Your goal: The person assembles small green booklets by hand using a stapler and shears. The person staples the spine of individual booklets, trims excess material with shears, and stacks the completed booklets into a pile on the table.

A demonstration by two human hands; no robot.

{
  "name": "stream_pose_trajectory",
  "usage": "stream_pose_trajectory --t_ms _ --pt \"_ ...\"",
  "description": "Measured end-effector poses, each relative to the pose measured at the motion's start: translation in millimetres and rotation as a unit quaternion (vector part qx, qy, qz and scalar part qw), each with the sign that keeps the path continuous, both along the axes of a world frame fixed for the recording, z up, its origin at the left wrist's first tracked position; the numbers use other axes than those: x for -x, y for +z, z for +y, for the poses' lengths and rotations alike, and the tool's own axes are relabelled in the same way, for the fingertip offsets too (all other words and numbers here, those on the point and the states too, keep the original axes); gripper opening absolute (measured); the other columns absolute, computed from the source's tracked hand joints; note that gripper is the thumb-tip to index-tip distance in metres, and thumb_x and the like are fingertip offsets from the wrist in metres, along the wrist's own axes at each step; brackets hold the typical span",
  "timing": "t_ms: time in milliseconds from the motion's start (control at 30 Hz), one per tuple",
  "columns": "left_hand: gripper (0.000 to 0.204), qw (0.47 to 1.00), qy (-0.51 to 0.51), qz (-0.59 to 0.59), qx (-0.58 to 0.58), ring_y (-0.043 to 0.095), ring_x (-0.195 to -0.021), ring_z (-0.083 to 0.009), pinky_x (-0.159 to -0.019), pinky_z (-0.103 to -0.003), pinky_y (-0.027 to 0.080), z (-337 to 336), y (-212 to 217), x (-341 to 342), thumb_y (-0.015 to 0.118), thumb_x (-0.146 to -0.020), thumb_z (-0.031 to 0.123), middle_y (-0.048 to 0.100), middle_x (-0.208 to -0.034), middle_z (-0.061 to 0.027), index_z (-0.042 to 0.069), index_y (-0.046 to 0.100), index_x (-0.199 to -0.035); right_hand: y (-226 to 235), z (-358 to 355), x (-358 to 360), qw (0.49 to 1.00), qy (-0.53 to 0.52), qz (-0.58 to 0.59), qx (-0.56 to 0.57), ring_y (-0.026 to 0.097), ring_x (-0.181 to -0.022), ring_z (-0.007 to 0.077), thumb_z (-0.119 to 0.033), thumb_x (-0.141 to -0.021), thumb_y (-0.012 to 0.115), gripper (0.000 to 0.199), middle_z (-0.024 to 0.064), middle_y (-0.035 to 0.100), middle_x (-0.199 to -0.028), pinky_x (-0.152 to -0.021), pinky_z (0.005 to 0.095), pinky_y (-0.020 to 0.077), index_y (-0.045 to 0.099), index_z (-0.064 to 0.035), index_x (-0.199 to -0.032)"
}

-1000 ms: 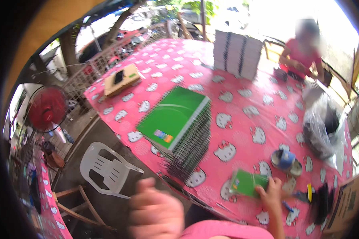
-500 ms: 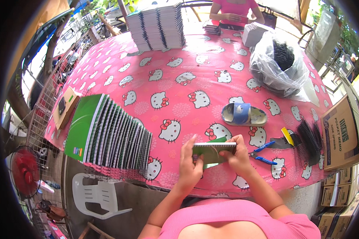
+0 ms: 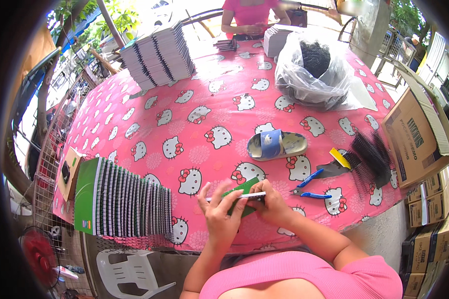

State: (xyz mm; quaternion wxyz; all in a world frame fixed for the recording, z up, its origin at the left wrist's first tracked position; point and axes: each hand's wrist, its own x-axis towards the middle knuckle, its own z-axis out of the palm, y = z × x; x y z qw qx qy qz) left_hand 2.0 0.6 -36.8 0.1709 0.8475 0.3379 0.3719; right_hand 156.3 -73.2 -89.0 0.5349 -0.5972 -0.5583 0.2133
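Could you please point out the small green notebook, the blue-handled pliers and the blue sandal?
Small green notebook (image 3: pixel 249 185): head view, on its cover.
Blue-handled pliers (image 3: pixel 311 179): head view, on one handle.
Blue sandal (image 3: pixel 272 143): head view, on its strap.

A bench (image 3: pixel 209 167) under pink printed cloth (image 3: pixel 229 119) carries green spiral notebooks (image 3: pixel 122 199) piled at its left edge, a tall stack of white-paged books (image 3: pixel 157 57) further back, a clear bag (image 3: pixel 297 82) of black coils, a blue slipper (image 3: pixel 269 143), blue-handled pliers (image 3: pixel 312 178), loose black coils (image 3: pixel 369 159), and, near the far edge, a small dark stack (image 3: pixel 225 45).
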Motion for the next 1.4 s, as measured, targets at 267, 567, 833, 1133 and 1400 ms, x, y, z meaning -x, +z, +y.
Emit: stream_pose_trajectory --t_ms 267,567,833,1133,1400 --pt "0.020 0.999 -0.034 -0.036 -0.022 0.052 -0.105 -0.0305 -0.094 -0.044 0.041 14.1 -16.5 5.0 0.081 -0.069 0.015 0.066 -0.104 -0.0052 0.014 0.074 -0.087 184.5 -24.4 21.8 0.947 0.203 0.143 -0.206 0.054 -0.105 0.0306 -0.020 -0.072 0.083 0.057 0.0189 0.049 -0.117 -0.090 0.0395 0.0453 0.044 -0.0040 -0.111" --pt "0.013 0.998 0.029 -0.060 0.003 0.032 -0.133 -0.0418 -0.106 -0.053 0.027 -4.1 0.2 -10.1 0.076 -0.077 0.024 0.051 -0.137 -0.0127 0.016 0.074 -0.087 198.7 -11.6 46.3 0.818 0.326 0.340 -0.330 0.064 -0.087 0.0299 -0.026 -0.076 0.082 0.070 0.0256 0.051 -0.112 -0.076 0.0411 0.0548 0.036 0.0034 -0.119" --pt "0.013 0.999 0.020 -0.022 0.029 0.039 -0.135 -0.0330 -0.110 -0.058 0.018 1.6 -12.6 1.4 0.075 -0.079 0.023 0.059 -0.131 -0.0065 0.013 0.072 -0.087 233.3 3.8 73.7 0.855 0.157 0.152 -0.470 0.063 -0.081 0.0277 -0.032 -0.081 0.076 0.059 0.0171 0.059 -0.076 -0.072 0.0392 0.0514 0.042 0.0079 -0.108" --pt "0.022 0.998 -0.028 -0.027 0.042 0.060 -0.101 -0.0232 -0.103 -0.048 0.028 10.1 -9.2 -3.3 0.076 -0.075 0.014 0.070 -0.087 0.0007 0.017 0.074 -0.097 200.7 -30.8 -6.7 0.920 0.213 0.158 -0.288 0.061 -0.086 0.0267 -0.008 -0.082 0.069 0.034 0.0160 0.058 -0.099 -0.076 0.0361 0.0489 0.049 -0.0053 -0.109" --pt "0.014 0.999 0.004 0.034 -0.033 0.055 -0.116 -0.0282 -0.107 -0.053 0.025 -6.7 16.2 -17.0 0.073 -0.076 0.008 0.070 -0.103 -0.0038 0.012 0.075 -0.089 45.0 -124.4 -202.6 0.857 -0.429 -0.257 0.123 0.063 -0.086 0.0320 -0.006 -0.077 0.068 0.016 0.0144 0.063 -0.089 -0.074 0.0412 0.0491 0.065 -0.0017 -0.093"
